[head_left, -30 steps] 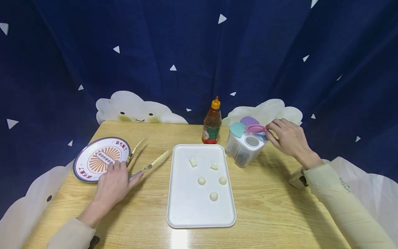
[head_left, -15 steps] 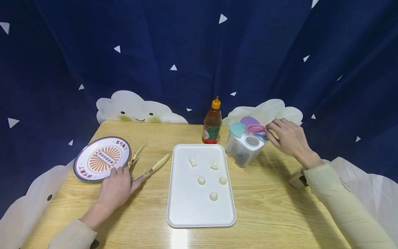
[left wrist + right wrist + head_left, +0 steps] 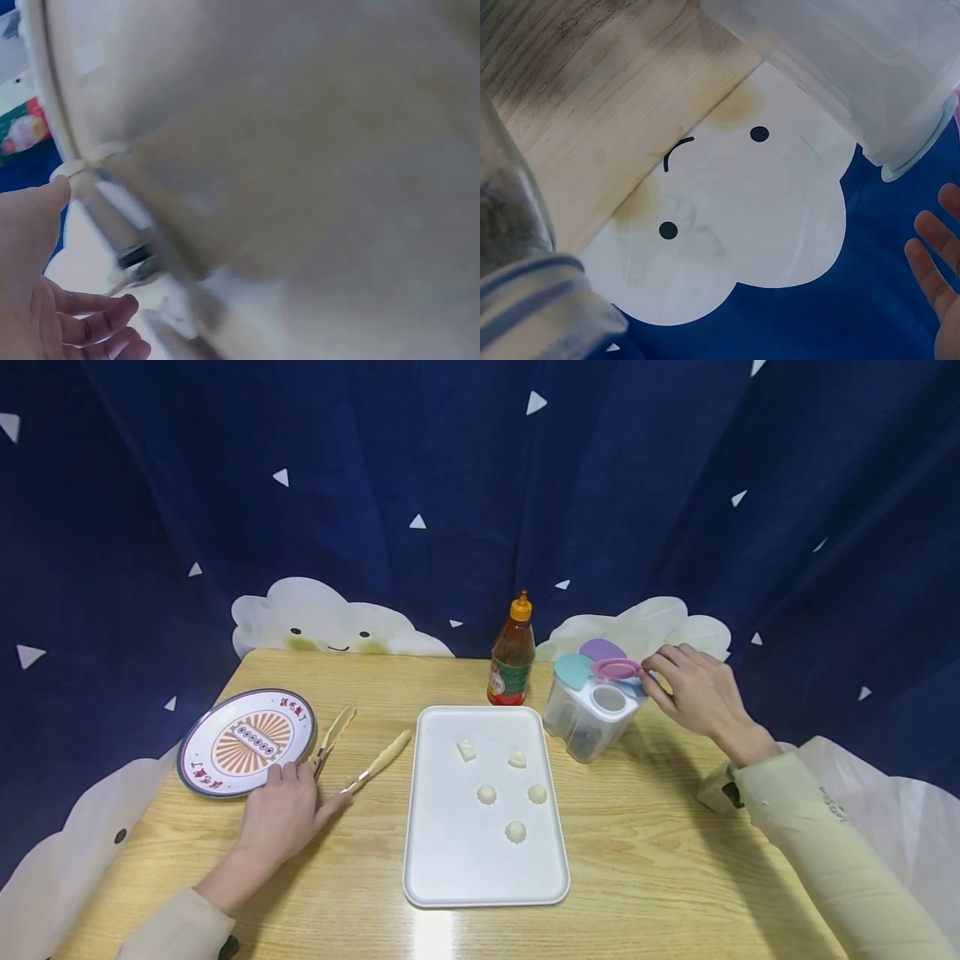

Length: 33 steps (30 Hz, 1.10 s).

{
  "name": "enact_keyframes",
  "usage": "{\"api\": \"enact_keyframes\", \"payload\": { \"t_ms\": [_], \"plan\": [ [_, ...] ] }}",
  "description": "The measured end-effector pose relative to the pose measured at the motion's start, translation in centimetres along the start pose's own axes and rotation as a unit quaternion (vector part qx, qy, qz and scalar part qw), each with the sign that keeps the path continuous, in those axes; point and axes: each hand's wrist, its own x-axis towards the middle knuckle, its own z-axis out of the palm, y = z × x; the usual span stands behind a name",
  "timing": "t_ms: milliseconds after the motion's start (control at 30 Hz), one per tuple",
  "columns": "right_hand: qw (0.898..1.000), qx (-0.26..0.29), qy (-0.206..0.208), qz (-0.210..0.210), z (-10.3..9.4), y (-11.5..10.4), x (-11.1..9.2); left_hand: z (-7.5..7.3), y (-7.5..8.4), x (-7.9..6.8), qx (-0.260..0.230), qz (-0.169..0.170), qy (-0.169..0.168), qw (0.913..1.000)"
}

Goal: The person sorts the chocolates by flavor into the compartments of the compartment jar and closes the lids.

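My right hand [image 3: 693, 689] pinches the raised pink lid [image 3: 617, 669] of a clear seasoning box [image 3: 588, 718] at the back right. Beneath that lid, one round opening is exposed. Teal [image 3: 573, 671] and purple lids belong to the same box. On the left, my left hand [image 3: 283, 810] lies over the handle end of tongs [image 3: 386, 753], whose cream-tipped arms are spread apart on the table. In the left wrist view, the fingers [image 3: 94, 326] are loosely bent with nothing between them, and the thumb is close to one tong arm.
A white tray [image 3: 450, 860] with several small pale pieces sits mid-table. Behind it stands a yellow-capped sauce bottle [image 3: 512, 660]. A patterned plate [image 3: 202, 756] lies beside the left hand. The right wrist view shows a clear jar [image 3: 510, 202] with brownish contents.
My left hand has let go of the tongs and shifted slightly right; the tongs have settled onto the table. My right hand stays at the pink lid.
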Motion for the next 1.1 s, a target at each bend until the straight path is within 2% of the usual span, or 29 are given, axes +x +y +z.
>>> {"api": "enact_keyframes", "payload": {
  "t_ms": [133, 267, 367, 567, 700, 800, 933, 1100],
  "plan": [
    [1.0, 0.0, 0.003, -0.002, -0.1, 0.0, 0.1, -1.2, 0.2, 1.9, 0.0, 0.007, 0.042, 0.9991],
    [1.0, 0.001, 0.008, -0.004, -0.1, 0.0, 0.1, -2.8, 1.2, 4.2, -0.007, 0.008, 0.025, 0.9996],
    [1.0, 0.0, 0.01, -0.005, -0.1, 0.0, 0.1, -3.4, 2.4, 6.0, -0.019, 0.007, 0.008, 0.9998],
    [1.0, 0.001, 0.014, -0.005, 0.1, 0.1, 0.1, -3.3, 5.5, 9.8, -0.045, 0.036, 0.013, 0.9982],
    [1.0, 0.004, 0.015, -0.004, 0.2, 0.0, -0.1, -3.1, 8.2, 12.1, -0.08, 0.051, -0.005, 0.9954],
    [1.0, 0.005, 0.015, -0.005, 0.2, -0.2, -0.3, -3.0, 10.4, 13.6, -0.118, 0.052, -0.027, 0.9913],
    [1.0, 0.002, 0.02, -0.008, 0.1, -0.2, -0.4, -2.9, 13.0, 15.4, -0.162, 0.073, -0.046, 0.9829],
    [1.0, 0.002, 0.021, -0.008, 0.0, -0.3, -0.4, -2.2, 16.1, 17.5, -0.228, 0.115, -0.065, 0.9647]
  ]
}}
